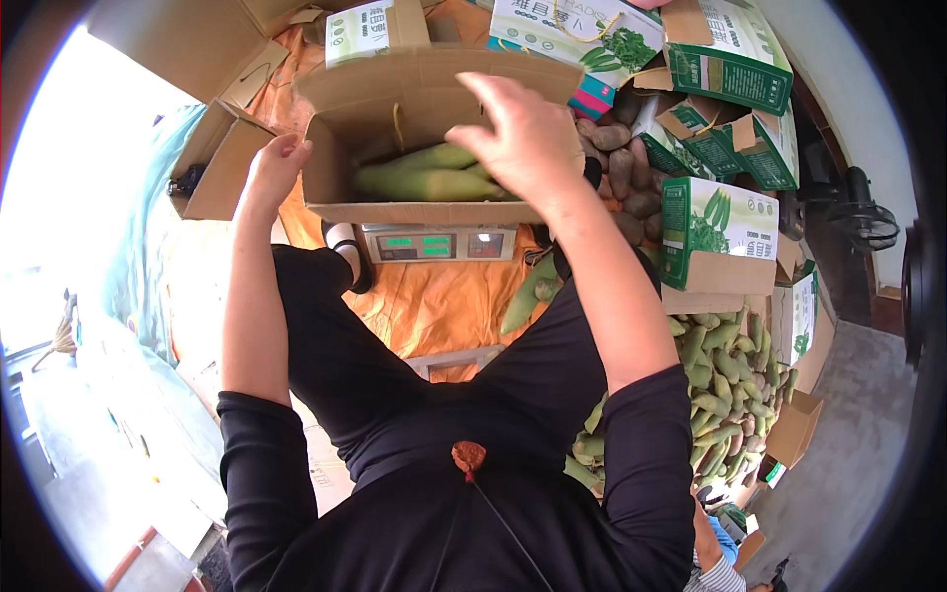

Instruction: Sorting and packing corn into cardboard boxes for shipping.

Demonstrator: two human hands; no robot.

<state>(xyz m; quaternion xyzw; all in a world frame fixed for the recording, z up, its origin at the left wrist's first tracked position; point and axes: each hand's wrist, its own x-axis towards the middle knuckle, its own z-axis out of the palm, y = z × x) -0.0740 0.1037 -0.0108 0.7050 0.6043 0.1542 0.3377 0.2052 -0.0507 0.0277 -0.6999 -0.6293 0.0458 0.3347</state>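
An open cardboard box [414,212] stands in front of me on a scale [434,245] with a lit green display. Several long green radishes [434,185] lie inside it, and a yellow cord handle [399,126] shows against its far wall. At the box's left edge is my left hand [271,173], its fingers curled closed against the cardboard. My right hand [518,138] hovers over the box's right side, fingers spread and slightly blurred. The hand and forearm hide the right end of the box, and nothing shows in that hand.
Green-and-white printed cartons [725,227] crowd the right. A big heap of green radishes [725,385] lies below them, with reddish-brown roots [621,173] nearer the box. An orange sheet [414,311] covers the floor. Another person's arm [706,538] shows at lower right.
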